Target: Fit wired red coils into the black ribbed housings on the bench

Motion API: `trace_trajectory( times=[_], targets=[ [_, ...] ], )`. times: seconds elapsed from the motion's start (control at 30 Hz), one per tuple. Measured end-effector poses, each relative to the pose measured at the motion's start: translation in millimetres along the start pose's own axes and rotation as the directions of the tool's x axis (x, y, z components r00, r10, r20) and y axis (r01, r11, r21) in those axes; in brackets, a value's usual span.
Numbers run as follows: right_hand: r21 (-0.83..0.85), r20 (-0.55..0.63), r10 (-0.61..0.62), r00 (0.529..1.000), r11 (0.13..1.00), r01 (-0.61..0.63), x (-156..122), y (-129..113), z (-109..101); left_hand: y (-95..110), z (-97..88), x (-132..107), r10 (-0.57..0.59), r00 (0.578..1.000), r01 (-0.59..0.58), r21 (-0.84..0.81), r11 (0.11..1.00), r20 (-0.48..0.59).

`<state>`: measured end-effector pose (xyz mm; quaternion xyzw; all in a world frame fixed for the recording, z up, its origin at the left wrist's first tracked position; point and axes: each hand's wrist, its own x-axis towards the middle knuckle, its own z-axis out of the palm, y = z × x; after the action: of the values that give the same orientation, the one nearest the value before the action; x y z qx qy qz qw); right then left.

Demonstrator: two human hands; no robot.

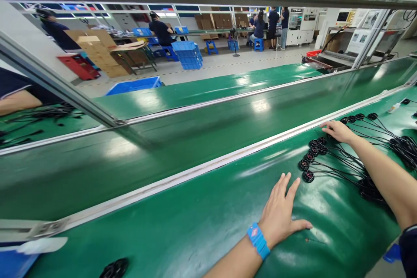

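Observation:
My left hand lies flat and open on the green work surface, fingers stretched forward, a blue wristband on its wrist. My right hand reaches out over a row of small black round parts with black wires; its fingers rest on them near the white strip at the belt's edge. Whether it grips one is not visible. More round parts lie just beyond that hand, and coiled black wires lie under my right forearm.
A long green conveyor belt runs beyond the white edge strip. Another person's arm and black cables sit at far left. Blue crates, cardboard boxes and several people are in the background. A black coil lies near the front edge.

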<state>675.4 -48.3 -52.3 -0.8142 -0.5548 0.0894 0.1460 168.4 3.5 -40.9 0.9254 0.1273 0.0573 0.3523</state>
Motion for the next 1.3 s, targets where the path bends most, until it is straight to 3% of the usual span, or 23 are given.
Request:
trace_trajectory(
  times=[0.13, 0.33, 0.53, 0.73, 0.87, 0.97, 1.17, 1.3],
  targets=[
    [-0.017, -0.049, 0.067, 0.997, 0.998, -0.068, -11, -1, -11, 2, -1.7, 1, -0.010, 1.000, 0.010, 0.011, 1.000, 0.017],
    [-0.001, 0.130, 0.039, 0.991, 0.999, -0.039, -28, 1, -28, 3, -1.7, 0, -0.001, 1.000, 0.001, 0.012, 1.000, 0.007],
    [0.030, 0.196, 0.004, 0.981, 0.999, -0.010, -25, -4, -26, 4, -3.0, 0, -0.007, 1.000, 0.006, 0.025, 1.000, 0.011],
    [-0.074, 0.041, 0.015, 0.999, 0.997, -0.012, -20, -10, -26, 2, -0.9, 0, -0.004, 1.000, 0.004, 0.030, 1.000, 0.004],
    [-0.152, -0.115, 0.153, 0.982, 0.974, -0.169, -42, 3, -47, 1, 0.3, -1, 0.011, 1.000, -0.011, 0.023, 1.000, -0.008],
    [-0.202, -0.112, 0.270, 0.956, 0.936, -0.288, -61, 15, -60, 1, -1.1, 0, 0.009, 1.000, -0.009, 0.032, 0.999, 0.001],
    [-0.259, 0.106, 0.336, 0.936, 0.918, -0.300, -73, 16, -36, 0, -0.5, 0, 0.019, 1.000, -0.018, 0.043, 0.999, -0.022],
    [-0.279, 0.131, 0.372, 0.919, 0.903, -0.326, -78, 10, -26, -2, 1.6, -1, 0.028, 0.999, -0.026, 0.049, 0.998, -0.033]
  ],
)
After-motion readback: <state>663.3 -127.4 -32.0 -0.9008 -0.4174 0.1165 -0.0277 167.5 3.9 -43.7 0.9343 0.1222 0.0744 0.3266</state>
